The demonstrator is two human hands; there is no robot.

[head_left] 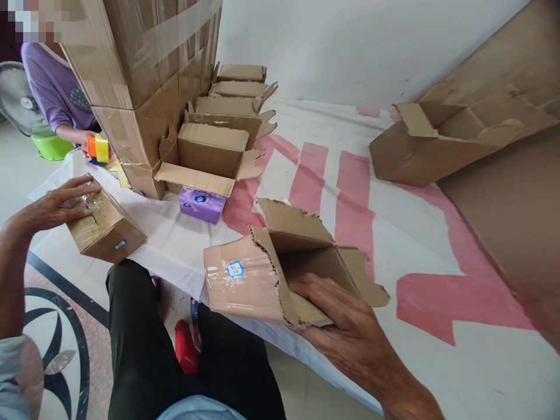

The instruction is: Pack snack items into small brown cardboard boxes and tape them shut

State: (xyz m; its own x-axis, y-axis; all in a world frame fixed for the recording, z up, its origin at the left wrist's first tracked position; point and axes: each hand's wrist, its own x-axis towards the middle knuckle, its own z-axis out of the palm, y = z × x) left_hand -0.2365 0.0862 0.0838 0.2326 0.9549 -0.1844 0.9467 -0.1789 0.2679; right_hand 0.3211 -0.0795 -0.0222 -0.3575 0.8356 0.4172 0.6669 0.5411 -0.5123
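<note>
The right hand [345,326], at the lower centre of the frame, was clamped on the near wall of an open cardboard box [258,294], its fingers over the torn rim and inside, its thumb outside. That box sat at the near edge of the white-clothed desk [396,227], its flaps ragged and spread. A blue-edged white sticker [235,269] was on its taped side, bearing two short lines of characters too small to read surely. At the left of the frame the left hand [72,201] lay with fingers apart and outstretched on the taped top of a closed carton [109,224], whose end carried a smaller blue-edged label [120,244], illegible. Near the centre, in front of a row of open boxes [212,146], was a purple pack [202,205] with round dark-blue emblems and white lettering that could not be made out. Broad red strokes [355,195] marked the cloth, partly covered and not readable as words. A tall stack of taped cartons [157,87] rose at the upper left, beside a co-worker in a purple top [55,81], whose hand was at an orange-and-yellow object [101,149].
</note>
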